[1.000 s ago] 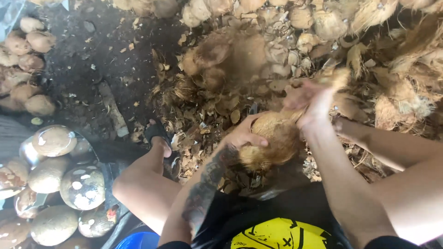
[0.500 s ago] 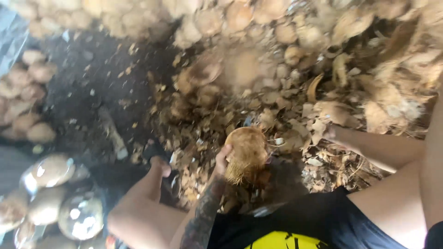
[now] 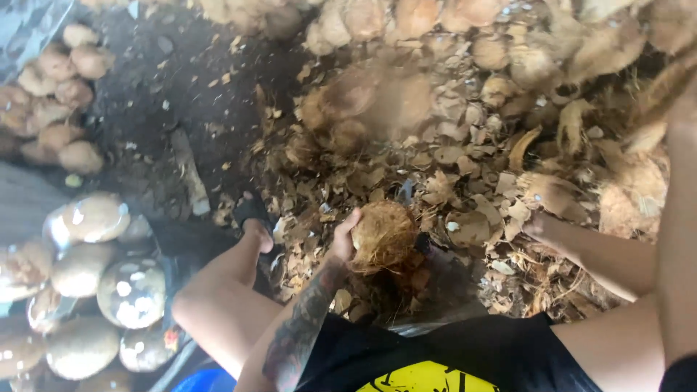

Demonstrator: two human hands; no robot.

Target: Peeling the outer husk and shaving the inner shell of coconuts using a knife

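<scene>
- Coconut (image 3: pixel 385 234), brown and fibrous, sits low in the middle of your view, just above your lap and between your knees.
- Your left hand (image 3: pixel 343 238) grasps that coconut from its left side, thumb up along the husk, and your tattooed forearm (image 3: pixel 305 327) runs down toward your body.
- Your right arm (image 3: pixel 679 239) rises along the right edge of the view; the hand itself is cut off at the frame edge and blurred, so you cannot tell whether it is clenched or loose.
- Husk scraps (image 3: pixel 465 181) lie thick over the ground beyond the coconut, pale brown and curled, spread from the middle to the right.
- Unhusked coconuts (image 3: pixel 406 18) are piled along the top edge, well apart from your hand.
- Your left knee (image 3: pixel 203 305) is bent at lower left and the foot (image 3: pixel 254 221) rests on dark soil (image 3: pixel 145 94), just beside the edge of the scraps.
- Your right leg (image 3: pixel 588 250) reaches out to the right across the scraps.
- Peeled coconuts (image 3: pixel 94 290), pale and wet-looking, lie together at the left edge near your left knee.
- More brown, husked coconuts (image 3: pixel 58 101) sit in a heap at upper left, on the far side of the soil.
</scene>
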